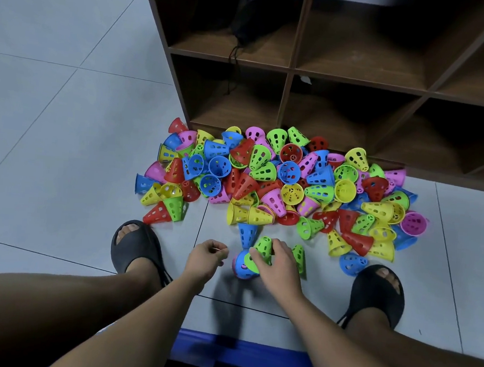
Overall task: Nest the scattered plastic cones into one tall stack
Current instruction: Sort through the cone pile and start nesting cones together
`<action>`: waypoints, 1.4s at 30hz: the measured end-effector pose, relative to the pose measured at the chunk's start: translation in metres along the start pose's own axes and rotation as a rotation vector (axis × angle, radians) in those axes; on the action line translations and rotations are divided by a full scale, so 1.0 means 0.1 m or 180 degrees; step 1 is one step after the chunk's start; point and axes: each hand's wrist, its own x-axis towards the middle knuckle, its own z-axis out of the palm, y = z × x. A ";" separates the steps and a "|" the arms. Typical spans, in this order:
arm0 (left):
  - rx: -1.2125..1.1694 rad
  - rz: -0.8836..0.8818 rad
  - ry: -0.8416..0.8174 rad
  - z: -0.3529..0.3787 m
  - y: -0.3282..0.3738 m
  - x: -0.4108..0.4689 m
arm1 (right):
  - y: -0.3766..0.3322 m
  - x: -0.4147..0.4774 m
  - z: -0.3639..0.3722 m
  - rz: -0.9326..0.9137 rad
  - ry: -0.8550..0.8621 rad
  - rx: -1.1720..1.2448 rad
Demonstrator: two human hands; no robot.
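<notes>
Over on the left there's just pale tiled floor (48, 137), and then the person's left foot in a black sandal (132, 250), with a red cone (157, 213) lying on its side just beyond the toes. From there the pile of cones (278, 183) spreads rightward across the floor: red, blue, yellow, green and pink, all perforated, lying every which way, with its far edge up against the foot of a dark wooden shelf unit (291, 70). A black bag (249, 23) sits in one of the upper left compartments, and its cord hangs down over the shelf edge. Nearer to the person, between the feet, the left hand (206, 257) hovers with its fingers curled in toward the palm; I can see nothing plainly held in it. Just to its right stands a small stack (239, 268) on the floor, blue on top with a pink rim showing beneath it. A single blue cone (247, 235) stands upright just beyond the stack. The right hand (279, 264) grips a green cone (264, 249), fingers wrapped round its body, holding it tilted with its wide rim over the top of the stack; I can't tell whether it is seated on it. Another green cone (299, 258) stands just right of that hand. Further right a blue cone (352, 263) lies by the toes of the right sandal (377, 294).
</notes>
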 end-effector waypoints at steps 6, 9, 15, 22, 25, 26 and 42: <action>0.0173 0.0058 0.0509 -0.35 0.05 0.35 | 0.00 -0.06 -0.04 -0.0593 -0.0255 -0.0474; 0.0191 0.0155 0.0792 -0.57 0.12 0.54 | -0.02 -0.11 -0.02 -0.0610 -0.0395 -0.0509; 0.1099 0.0582 0.1418 -0.97 0.31 0.83 | 0.00 -0.21 0.01 -0.0586 -0.0513 -0.0507; 0.2470 0.0422 0.0860 -1.15 0.28 1.09 | 0.05 -0.30 0.06 -0.0797 -0.0653 -0.0635; 0.2637 0.0446 0.0731 -1.14 0.23 1.10 | 0.11 -0.30 0.06 -0.0822 -0.0699 -0.0649; 0.2670 0.0500 0.0764 -1.12 0.23 1.08 | 0.12 -0.30 0.05 -0.0821 -0.0661 -0.0629; 0.1576 0.0928 0.1133 -0.81 0.00 0.80 | 0.53 0.14 -0.02 0.0534 -0.0707 -0.1500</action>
